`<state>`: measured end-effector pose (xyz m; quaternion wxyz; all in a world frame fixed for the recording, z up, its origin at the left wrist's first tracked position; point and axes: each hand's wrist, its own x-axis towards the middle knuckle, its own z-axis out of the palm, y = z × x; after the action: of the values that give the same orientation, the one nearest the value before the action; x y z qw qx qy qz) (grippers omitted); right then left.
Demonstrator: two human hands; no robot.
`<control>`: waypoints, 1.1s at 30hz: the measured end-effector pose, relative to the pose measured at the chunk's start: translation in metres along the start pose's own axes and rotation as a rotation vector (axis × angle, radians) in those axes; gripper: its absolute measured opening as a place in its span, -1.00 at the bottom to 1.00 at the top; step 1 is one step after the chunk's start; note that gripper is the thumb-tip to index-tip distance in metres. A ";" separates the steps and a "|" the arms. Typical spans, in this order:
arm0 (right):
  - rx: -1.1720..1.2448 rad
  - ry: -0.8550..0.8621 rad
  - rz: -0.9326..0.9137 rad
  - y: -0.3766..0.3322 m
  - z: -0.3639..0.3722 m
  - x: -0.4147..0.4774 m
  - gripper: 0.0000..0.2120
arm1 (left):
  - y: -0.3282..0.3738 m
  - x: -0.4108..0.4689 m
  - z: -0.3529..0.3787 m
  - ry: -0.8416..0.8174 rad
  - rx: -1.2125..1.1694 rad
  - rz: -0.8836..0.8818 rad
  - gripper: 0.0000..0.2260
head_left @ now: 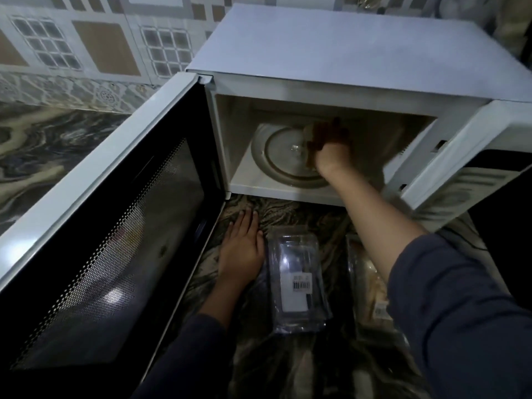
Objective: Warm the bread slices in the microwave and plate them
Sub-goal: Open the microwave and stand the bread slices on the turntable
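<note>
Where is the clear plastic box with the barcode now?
In the head view the box lies on the counter before the open microwave, just right of the left hand, left of the bread pack.

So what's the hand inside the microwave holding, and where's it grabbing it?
The right hand holds a bread slice by its right edge, over the glass turntable. The left hand lies flat on the counter, holding nothing.
</note>
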<state>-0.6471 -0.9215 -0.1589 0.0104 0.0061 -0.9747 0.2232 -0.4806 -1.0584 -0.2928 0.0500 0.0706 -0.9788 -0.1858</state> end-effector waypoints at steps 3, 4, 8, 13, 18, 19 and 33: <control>0.074 0.056 0.003 0.012 -0.014 -0.053 -0.50 | -0.001 -0.002 -0.004 -0.048 0.001 0.013 -0.43; 0.085 0.092 0.003 0.019 -0.018 -0.071 -0.49 | -0.001 -0.004 -0.005 -0.063 -0.007 0.023 -0.42; 0.082 0.211 -0.027 0.048 -0.025 -0.133 -0.62 | -0.001 -0.029 -0.011 -0.090 -0.069 0.067 -0.51; 0.123 0.375 0.053 0.088 -0.020 -0.206 -0.79 | -0.003 -0.085 -0.010 -0.005 -0.146 0.077 -0.57; 0.149 0.436 0.111 0.116 -0.004 -0.271 -0.92 | 0.007 -0.132 -0.015 0.088 -0.229 -0.033 -0.65; 0.116 0.414 0.124 0.121 0.000 -0.281 -0.91 | 0.012 -0.143 -0.016 0.118 -0.250 -0.063 -0.68; 0.060 -0.083 -0.220 0.177 0.001 -0.300 -0.87 | 0.131 -0.200 0.009 -0.101 -0.770 -0.141 -0.65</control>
<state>-0.3506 -0.7602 -0.2434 -0.0057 0.1225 -0.9607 0.2492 -0.3006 -0.9026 -0.2670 0.0117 0.1047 -0.8313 -0.5458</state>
